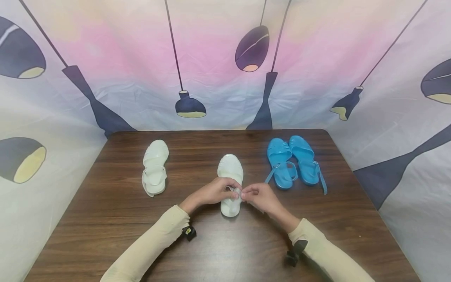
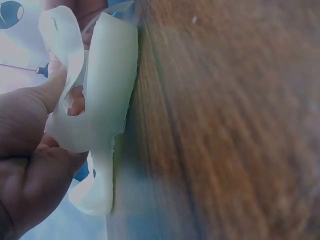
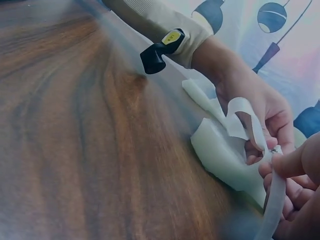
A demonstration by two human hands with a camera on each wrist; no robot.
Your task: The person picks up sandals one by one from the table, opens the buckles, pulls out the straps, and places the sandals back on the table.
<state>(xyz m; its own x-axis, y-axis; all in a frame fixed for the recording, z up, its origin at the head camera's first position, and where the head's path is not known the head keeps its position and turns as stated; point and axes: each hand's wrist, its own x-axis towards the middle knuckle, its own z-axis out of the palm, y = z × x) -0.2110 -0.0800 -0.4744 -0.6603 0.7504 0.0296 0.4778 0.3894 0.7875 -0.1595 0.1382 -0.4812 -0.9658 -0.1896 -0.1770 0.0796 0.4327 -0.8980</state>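
A white sandal stands upright on the table, its toe pointing away from me. My left hand reaches over it from the left and pinches its ankle strap near the small metal buckle. From the right, my right hand pinches the same strap at the buckle between thumb and fingertips. A long strap end hangs below the right fingers in the right wrist view. Both hands' fingertips meet above the sandal's heel part. Fingers partly hide the buckle.
Another white sandal lies to the left on the brown wooden table. Two blue sandals, one beside the other, lie to the right with loose straps. A lamp-patterned cloth hangs behind the table.
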